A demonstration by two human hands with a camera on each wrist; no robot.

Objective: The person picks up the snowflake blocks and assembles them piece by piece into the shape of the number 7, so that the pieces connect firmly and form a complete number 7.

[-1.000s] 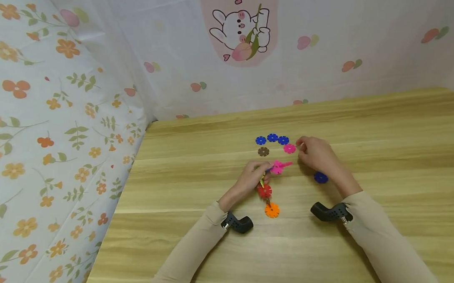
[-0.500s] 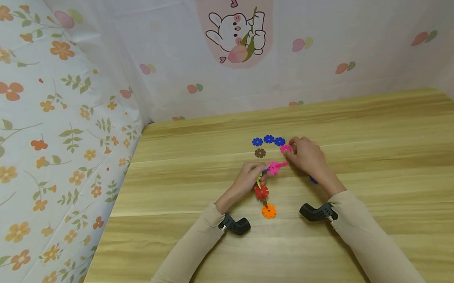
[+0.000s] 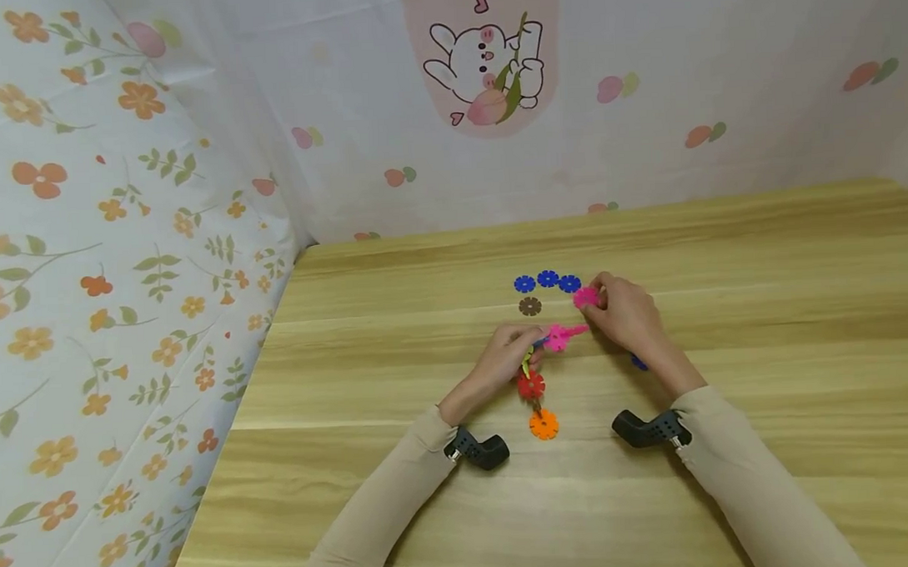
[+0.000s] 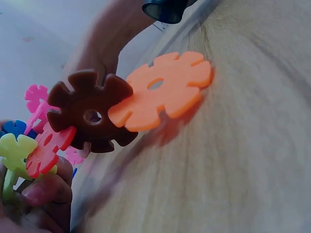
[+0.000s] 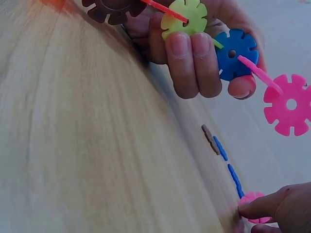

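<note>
The loose brown disc (image 3: 530,311) lies flat on the wood-grain table (image 3: 763,306), and just in front of it, on the person's side, the left hand (image 3: 504,354) grips a chain of slotted flower-shaped discs. Its fingers curl round the chain at a yellow-green disc (image 5: 177,24) and a blue disc (image 5: 241,43), whose face shows in the right wrist view. From the blue one, two pink discs, one seen edge-on (image 5: 260,75) and one facing that camera (image 5: 278,104), reach out in front of and to the right of the loose brown disc. The other end hangs nearer the person: a red disc (image 3: 532,386), then a dark brown link (image 4: 73,109), then an orange disc (image 3: 549,431) at the tip; whether that tip touches the tabletop is hard to tell. To the right of the loose brown disc, the right hand (image 3: 629,312) pinches a separate pink disc (image 3: 585,298), thumb and fingertips set narrow on it; I cannot tell if it is lifted. Three blue discs (image 3: 548,278) line up just behind the loose brown disc, stretching rightward, while another blue piece (image 3: 639,362), partly hidden by the right wrist, lies in front of it, further right.
</note>
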